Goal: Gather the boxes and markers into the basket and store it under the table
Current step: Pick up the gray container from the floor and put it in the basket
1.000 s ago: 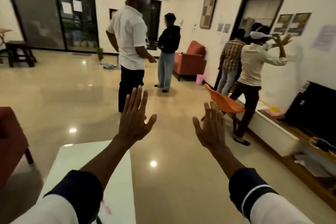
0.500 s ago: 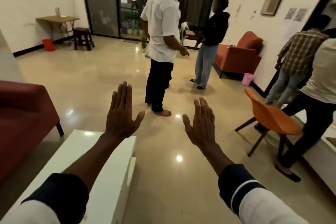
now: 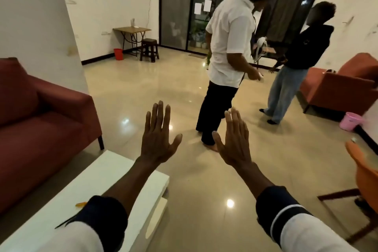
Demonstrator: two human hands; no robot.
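Note:
My left hand (image 3: 157,139) is raised in front of me, fingers spread, holding nothing. Beside it my right hand (image 3: 233,143) is also raised flat and empty. Below my left arm lies a low white table (image 3: 114,172) with a lower shelf. On its top lie a small orange marker (image 3: 80,204) and a thin dark marker (image 3: 65,222), partly hidden by my sleeve. No boxes and no basket are in view.
A red sofa (image 3: 41,120) stands left of the table. A person in a white shirt (image 3: 229,47) stands close ahead on the glossy floor, another in a dark hoodie (image 3: 302,51) beyond. An orange chair (image 3: 366,176) is at the right edge, a red armchair (image 3: 343,88) and pink bucket (image 3: 351,121) behind.
My view has swung left: the sofa and white table have come further into view and the people at the right wall have dropped out. Both hands stay raised and spread.

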